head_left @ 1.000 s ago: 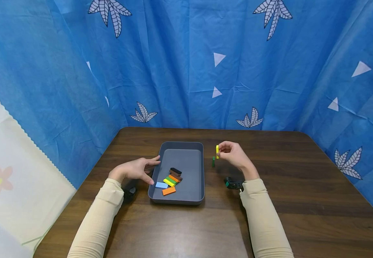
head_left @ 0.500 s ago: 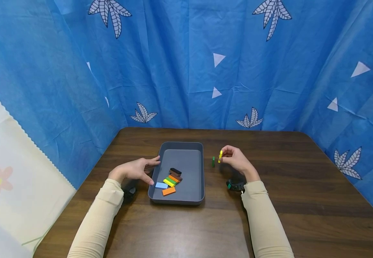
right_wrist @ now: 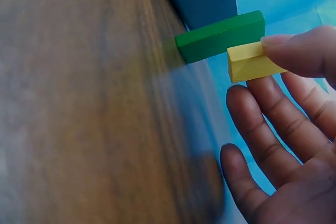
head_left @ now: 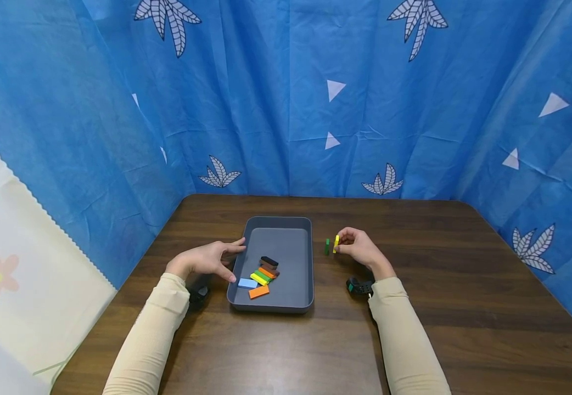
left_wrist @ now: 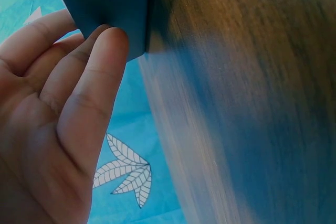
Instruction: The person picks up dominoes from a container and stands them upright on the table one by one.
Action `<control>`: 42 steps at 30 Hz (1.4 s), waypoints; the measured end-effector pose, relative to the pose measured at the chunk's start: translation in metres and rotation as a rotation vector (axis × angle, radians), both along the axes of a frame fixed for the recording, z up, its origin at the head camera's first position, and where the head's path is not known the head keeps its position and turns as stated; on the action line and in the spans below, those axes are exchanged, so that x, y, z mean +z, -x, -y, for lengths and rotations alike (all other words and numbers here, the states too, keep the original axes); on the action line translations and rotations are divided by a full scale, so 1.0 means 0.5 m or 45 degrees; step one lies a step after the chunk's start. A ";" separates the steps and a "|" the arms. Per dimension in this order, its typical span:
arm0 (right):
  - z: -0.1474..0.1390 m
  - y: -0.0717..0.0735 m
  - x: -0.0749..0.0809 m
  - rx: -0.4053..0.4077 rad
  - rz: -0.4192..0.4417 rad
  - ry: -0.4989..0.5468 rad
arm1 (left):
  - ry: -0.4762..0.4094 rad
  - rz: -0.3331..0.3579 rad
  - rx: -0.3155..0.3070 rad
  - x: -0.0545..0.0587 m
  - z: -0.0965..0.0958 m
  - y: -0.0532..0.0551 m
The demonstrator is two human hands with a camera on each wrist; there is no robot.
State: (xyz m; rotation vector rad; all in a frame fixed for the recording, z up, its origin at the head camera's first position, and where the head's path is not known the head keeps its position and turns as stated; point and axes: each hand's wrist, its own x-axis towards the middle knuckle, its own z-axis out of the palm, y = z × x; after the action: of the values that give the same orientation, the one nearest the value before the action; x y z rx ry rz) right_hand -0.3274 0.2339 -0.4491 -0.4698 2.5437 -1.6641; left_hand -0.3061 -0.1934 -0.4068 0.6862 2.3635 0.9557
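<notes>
My right hand (head_left: 362,248) pinches a yellow domino block (head_left: 336,244) between thumb and fingers, holding it on end. Just left of it, a green domino block (head_left: 327,247) stands upright on the table. The right wrist view has the yellow block (right_wrist: 254,62) close to the green block (right_wrist: 223,36), with its lower end apart from the table. My left hand (head_left: 207,259) rests its outstretched fingers and thumb against the left side of a grey tray (head_left: 291,241); in the left wrist view its fingers (left_wrist: 107,61) touch the tray's outer wall (left_wrist: 123,3).
Inside the tray lie several domino blocks, among them a black one (head_left: 269,261), a light blue one (head_left: 247,283) and an orange one (head_left: 258,292). Brown wooden table (head_left: 464,307) extends around the tray. A blue curtain (head_left: 291,99) hangs behind.
My right hand has brought the yellow block down, first slightly right, then back left beside the green one. The left hand, tray and green block have stayed put.
</notes>
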 end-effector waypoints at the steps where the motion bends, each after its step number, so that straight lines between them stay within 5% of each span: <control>1: 0.001 -0.001 -0.001 0.004 0.002 0.002 | 0.000 0.000 -0.001 0.000 0.000 0.000; 21: 0.007 0.009 -0.019 -0.011 0.029 -0.063 | 0.012 0.025 0.031 -0.002 -0.004 0.001; 34: 0.037 -0.048 0.052 -0.002 0.059 -0.099 | 0.043 0.007 0.020 0.002 -0.002 0.004; 42: 0.020 0.000 -0.010 -0.033 0.055 -0.091 | 0.038 0.017 0.023 -0.001 -0.001 0.006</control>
State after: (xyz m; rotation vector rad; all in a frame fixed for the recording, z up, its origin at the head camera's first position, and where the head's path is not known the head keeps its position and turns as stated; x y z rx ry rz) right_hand -0.3272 0.2237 -0.4541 -0.3935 2.5789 -1.5670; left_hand -0.3089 -0.1931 -0.4073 0.6463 2.3710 0.9274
